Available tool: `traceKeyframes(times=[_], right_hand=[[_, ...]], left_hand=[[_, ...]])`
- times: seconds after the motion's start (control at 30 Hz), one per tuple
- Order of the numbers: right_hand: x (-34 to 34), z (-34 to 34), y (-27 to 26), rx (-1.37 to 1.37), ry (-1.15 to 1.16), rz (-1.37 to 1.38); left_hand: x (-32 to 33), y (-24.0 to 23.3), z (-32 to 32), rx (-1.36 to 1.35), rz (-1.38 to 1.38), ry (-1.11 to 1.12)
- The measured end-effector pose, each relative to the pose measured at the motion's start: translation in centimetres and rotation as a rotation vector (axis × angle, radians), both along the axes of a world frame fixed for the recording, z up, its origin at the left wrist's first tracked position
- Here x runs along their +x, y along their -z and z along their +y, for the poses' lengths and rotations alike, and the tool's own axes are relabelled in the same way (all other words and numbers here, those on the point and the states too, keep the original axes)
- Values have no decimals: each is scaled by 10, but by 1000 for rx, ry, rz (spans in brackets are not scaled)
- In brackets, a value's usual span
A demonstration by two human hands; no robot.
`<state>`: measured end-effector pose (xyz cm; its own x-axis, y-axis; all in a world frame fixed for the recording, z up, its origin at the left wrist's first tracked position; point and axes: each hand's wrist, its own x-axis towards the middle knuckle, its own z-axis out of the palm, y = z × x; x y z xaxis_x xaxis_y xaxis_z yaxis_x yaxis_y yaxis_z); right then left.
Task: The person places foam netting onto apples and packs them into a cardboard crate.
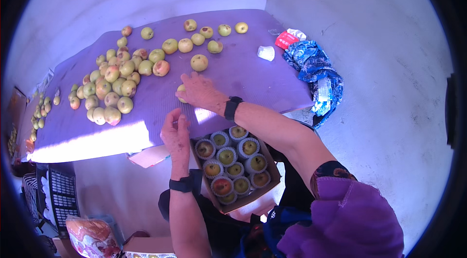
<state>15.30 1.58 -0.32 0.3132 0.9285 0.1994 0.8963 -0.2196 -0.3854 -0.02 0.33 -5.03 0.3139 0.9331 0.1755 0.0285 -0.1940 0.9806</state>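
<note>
My right hand (pixel 201 91) is closed around a yellow-green apple (pixel 181 94) at the near part of the purple-covered table (pixel 240 75). Just to the left and nearer to me, my left hand (pixel 176 130) is raised over the table's edge, its fingers bent; no fruit shows in it. Beyond my right hand lies a single apple (pixel 199 63). A large heap of apples (pixel 103 88), some with brown spots, covers the table's left part. Below the edge stands a cardboard box (pixel 251 203) of apples, each in a white foam net.
A white foam net (pixel 266 53), a red packet (pixel 286 40) and a blue patterned cloth (pixel 313 64) lie at the table's right end. At the lower left are a black plastic crate (pixel 64 192), a floral cushion-like thing (pixel 93 238) and another carton (pixel 149 245). Walls border the table.
</note>
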Motion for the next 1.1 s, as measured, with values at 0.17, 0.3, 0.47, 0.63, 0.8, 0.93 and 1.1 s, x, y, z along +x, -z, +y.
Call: traceKeyframes(times=[0.17, 0.3, 0.47, 0.63, 0.8, 0.93, 1.1], right_hand=[[22, 9, 9, -29, -82, 132], [18, -3, 5, 107, -167, 328], [14, -34, -25, -72, -334, 614], [54, -50, -22, -12, -483, 523], [175, -80, -26, 116, 231, -42], [244, -103, -22, -27, 467, -2], [281, -108, 2, -98, 441, 97]], left_hand=[[3, -3, 2, -12, 65, 27], [6, 5, 8, -86, -96, 31], [5, -18, 0, -411, -397, 278], [3, -4, 6, -480, -482, 427], [1, -4, 6, -526, -507, 430], [6, -2, 3, -500, -452, 443], [8, -3, -2, -489, -427, 439]])
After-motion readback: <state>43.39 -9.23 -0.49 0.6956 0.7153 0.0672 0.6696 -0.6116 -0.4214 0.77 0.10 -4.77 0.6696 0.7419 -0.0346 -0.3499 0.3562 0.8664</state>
